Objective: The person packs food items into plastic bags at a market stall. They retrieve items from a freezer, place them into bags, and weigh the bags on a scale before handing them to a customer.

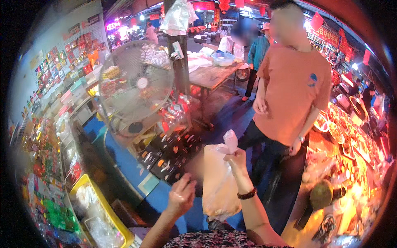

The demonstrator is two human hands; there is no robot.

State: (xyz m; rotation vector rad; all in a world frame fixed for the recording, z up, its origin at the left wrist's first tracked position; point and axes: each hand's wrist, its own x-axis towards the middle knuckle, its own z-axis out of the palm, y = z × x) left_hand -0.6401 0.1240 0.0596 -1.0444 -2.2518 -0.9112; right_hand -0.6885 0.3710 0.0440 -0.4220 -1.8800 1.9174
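My right hand (237, 162) grips the gathered neck of a clear plastic bag (221, 183), which hangs upright in front of me. Something pale and yellowish fills the bag; what it is I cannot make out. A dark red beaded bracelet (247, 194) circles my right wrist. To the left of the bag, apart from it, my left hand (183, 194) is raised with its fingers curled in and slightly blurred. No object shows in it.
A person in an orange T-shirt (290, 93) stands ahead on the right. A large fan (136, 82) stands left of a post (180, 65), with a wooden table (214, 76) behind. A yellow crate (107, 210) holds plastic bags at lower left. Lit food (341, 173) fills the right-hand counter.
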